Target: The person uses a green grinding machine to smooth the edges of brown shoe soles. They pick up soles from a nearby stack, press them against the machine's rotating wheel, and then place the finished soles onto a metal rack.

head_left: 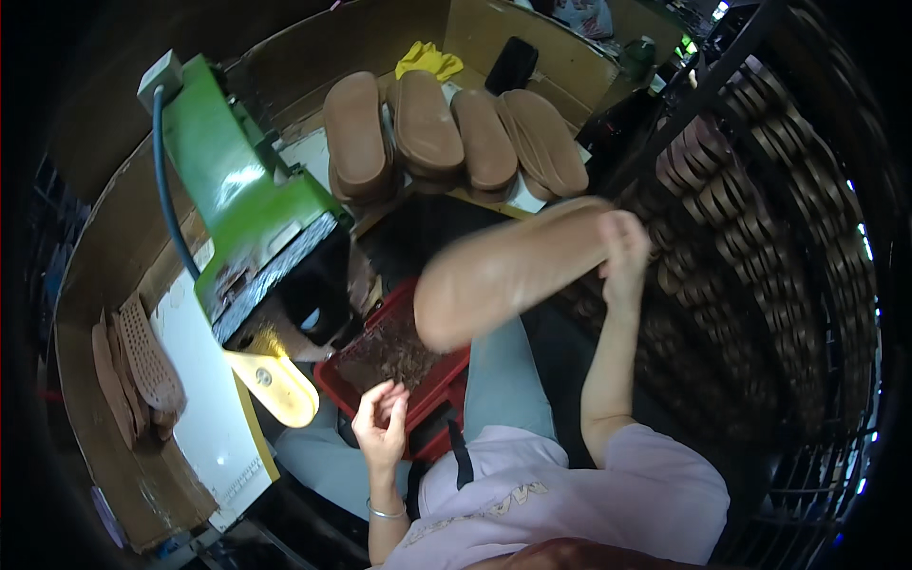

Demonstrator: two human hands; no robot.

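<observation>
My right hand (pixel 622 252) grips one end of a tan shoe sole (pixel 508 275), which is held up and tilted in front of me; both are blurred by motion. Lower down, my left hand (pixel 382 426) is raised with its fingers loosely curled and the thumb apart, and nothing shows in it. Just beyond that hand is a red tray (pixel 439 382) with brown scraps in it. A green machine (pixel 233 180) with a yellow guard (pixel 275 388) stands to the left. Stacked tan soles (pixel 425 123) lie in a row at the back.
Cardboard walls (pixel 85 332) surround the white worktop (pixel 195 351). More soles (pixel 147 356), one dotted with holes, lean at the left. A yellow cloth (pixel 427 62) and a black object (pixel 511 65) lie behind the stacks. Racks full of brown pieces (pixel 731 228) fill the right side.
</observation>
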